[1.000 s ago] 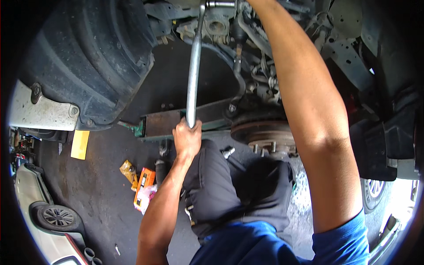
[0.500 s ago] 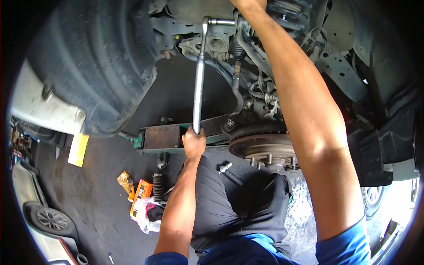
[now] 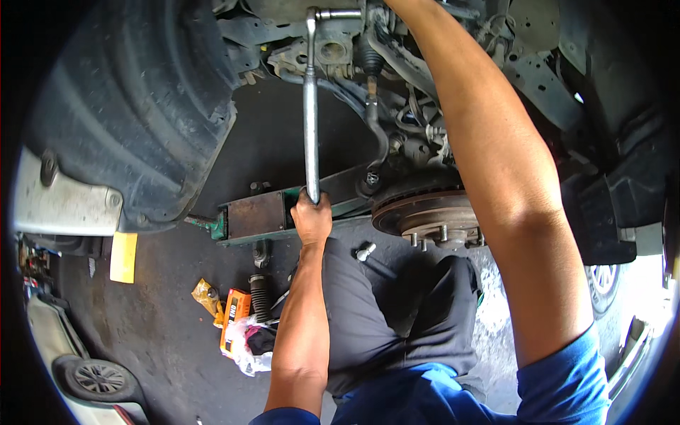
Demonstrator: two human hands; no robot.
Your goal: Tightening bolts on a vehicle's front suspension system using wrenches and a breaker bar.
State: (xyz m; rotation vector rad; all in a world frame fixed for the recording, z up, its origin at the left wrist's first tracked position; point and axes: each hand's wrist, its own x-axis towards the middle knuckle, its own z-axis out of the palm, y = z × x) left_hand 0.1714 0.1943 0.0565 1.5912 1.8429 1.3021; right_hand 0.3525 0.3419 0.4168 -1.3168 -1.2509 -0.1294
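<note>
My left hand [image 3: 312,219] is closed round the lower end of a long silver socket wrench [image 3: 310,134], which stands almost upright in the picture. From the wrench's head a socket or extension [image 3: 340,13] runs right to the steering parts beside a black ribbed rubber boot [image 3: 371,60]. My right forearm [image 3: 489,134] reaches up past the brake disc to the top edge. The right hand itself lies beyond that edge, so its grip is hidden. Below the boot, a tie rod end [image 3: 375,131] curves down toward the rusty brake disc [image 3: 418,216].
A floor jack [image 3: 258,216] lies under the car, behind my left hand. On the floor to the left are an orange box [image 3: 236,312], a plastic bag [image 3: 248,361], a loose ribbed boot [image 3: 260,297] and a yellow packet [image 3: 207,296]. A dark wheel-arch liner [image 3: 134,113] hangs at left.
The whole view has shifted a little, and the wrench head now appears higher and farther left. My right hand has slipped out past the top edge. The left hand keeps its grip.
</note>
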